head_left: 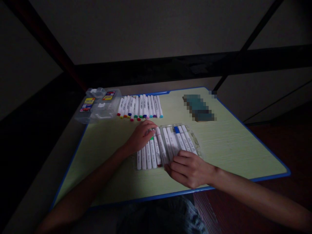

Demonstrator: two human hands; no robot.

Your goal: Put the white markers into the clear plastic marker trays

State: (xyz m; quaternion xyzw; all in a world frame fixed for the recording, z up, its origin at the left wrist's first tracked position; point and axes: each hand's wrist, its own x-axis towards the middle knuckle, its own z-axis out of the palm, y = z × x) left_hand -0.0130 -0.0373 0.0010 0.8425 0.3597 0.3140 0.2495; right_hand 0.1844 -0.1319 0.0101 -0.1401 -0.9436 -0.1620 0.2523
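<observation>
A clear plastic tray [198,146] lies near the front of the table, with white markers [147,156] side by side in two groups. One marker has a blue band [176,130], another a green band [151,138]. My left hand [140,136] reaches over the upper ends of the left group. Its thumb and forefinger close at the top of a slanted white marker [161,143]. My right hand [187,167] is curled over the lower ends of the right group, thumb near the foot of the slanted marker. Whatever its fingertips hold is hidden.
Behind the tray, a row of white markers with coloured ends [138,107] lies on the table [234,146]. An open clear plastic case [97,105] with printed labels stands at the back left. A blurred-out flat object [198,107] rests at the back right. Blue edging [263,178] borders the tabletop.
</observation>
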